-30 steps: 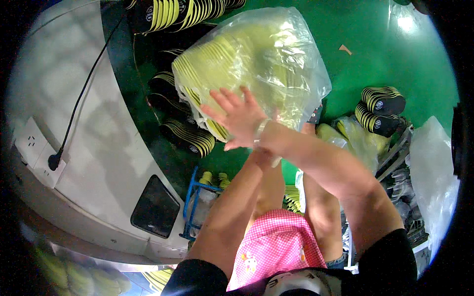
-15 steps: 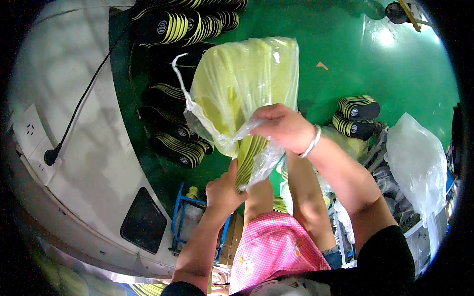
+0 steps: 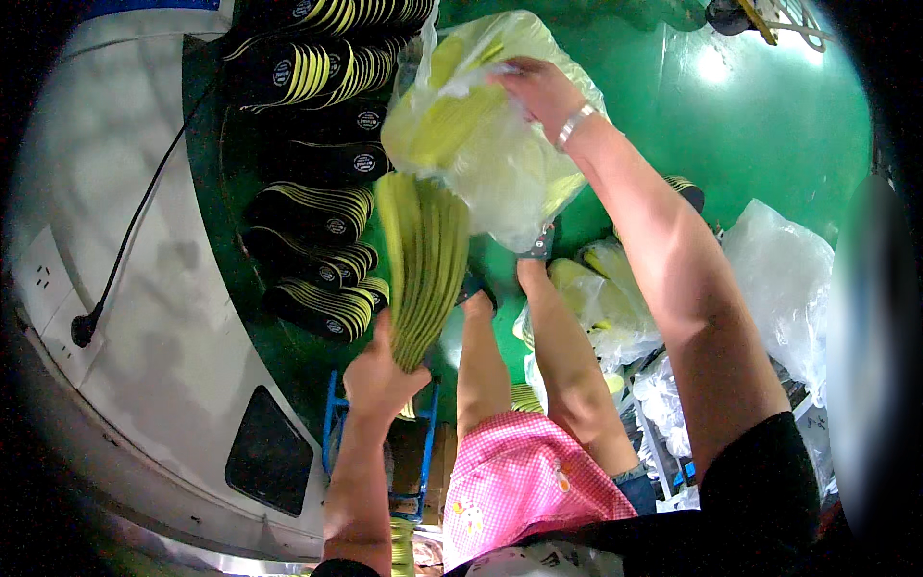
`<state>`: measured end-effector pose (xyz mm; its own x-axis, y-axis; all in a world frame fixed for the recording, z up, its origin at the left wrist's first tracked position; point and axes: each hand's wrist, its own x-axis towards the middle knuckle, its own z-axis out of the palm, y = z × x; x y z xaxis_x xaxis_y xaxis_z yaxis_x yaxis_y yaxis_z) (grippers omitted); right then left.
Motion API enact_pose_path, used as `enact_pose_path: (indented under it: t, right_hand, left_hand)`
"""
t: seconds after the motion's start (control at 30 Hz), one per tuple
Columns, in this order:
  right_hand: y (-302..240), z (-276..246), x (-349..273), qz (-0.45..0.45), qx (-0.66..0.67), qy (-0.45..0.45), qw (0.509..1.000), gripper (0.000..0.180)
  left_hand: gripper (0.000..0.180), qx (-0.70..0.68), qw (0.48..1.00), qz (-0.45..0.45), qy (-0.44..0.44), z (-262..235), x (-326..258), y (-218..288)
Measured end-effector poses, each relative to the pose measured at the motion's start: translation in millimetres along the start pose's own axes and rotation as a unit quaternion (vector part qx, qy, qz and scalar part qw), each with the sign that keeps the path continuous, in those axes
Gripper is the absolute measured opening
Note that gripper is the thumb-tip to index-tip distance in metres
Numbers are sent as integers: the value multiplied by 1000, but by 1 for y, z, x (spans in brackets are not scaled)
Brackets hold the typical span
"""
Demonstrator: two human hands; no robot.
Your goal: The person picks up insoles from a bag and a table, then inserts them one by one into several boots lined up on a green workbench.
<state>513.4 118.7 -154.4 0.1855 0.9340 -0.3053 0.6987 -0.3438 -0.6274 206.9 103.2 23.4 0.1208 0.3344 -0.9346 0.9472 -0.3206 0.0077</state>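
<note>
My left hand is closed around the lower end of a stack of yellow-green insoles, held fanned and upright in front of me. Above it, my right hand grips the gathered edge of a clear plastic bag, with more yellow-green insoles showing inside through the film. The stack's upper end is just below the bag and looks out of it. My right fingertips are partly hidden by the crumpled plastic.
Rows of black insoles with yellow-green edges lie on the green floor at the left, beside a white machine with a black cord. A blue metal frame stands below my left hand. Filled bags and a large clear bag are on the right.
The insole stack has come out of the bag in my left hand. My right hand has moved up and away, carrying the bag with it.
</note>
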Motion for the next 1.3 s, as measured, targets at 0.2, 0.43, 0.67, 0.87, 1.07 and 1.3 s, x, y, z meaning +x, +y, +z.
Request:
enact_pose_path:
  t: [0.2, 0.43, 0.67, 0.87, 1.07, 1.3]
  right_hand:
    - [7, 18, 63, -21, -421, -272, 865, 40]
    - [47, 43, 35, 306, 195, 139, 921, 64]
    - [66, 148, -147, 733, 196, 9, 651, 75]
    - [51, 242, -167, 618, 578, 77, 527, 26]
    - [-40, 235, -139, 618, 569, -97, 533, 31]
    - [-166, 157, -190, -54, 106, -371, 921, 81]
  left_hand:
    - [83, -156, 986, -53, 2, 10, -30, -46]
    - [84, -224, 973, -54, -11, 56, -57, -72]
    - [85, -243, 964, -78, -70, 93, -60, -86]
    - [84, -510, 841, -101, -151, 121, -55, -103]
    - [85, -698, 672, -156, -190, 141, -60, -133]
    - [83, -350, 902, 21, -252, 106, -32, -144]
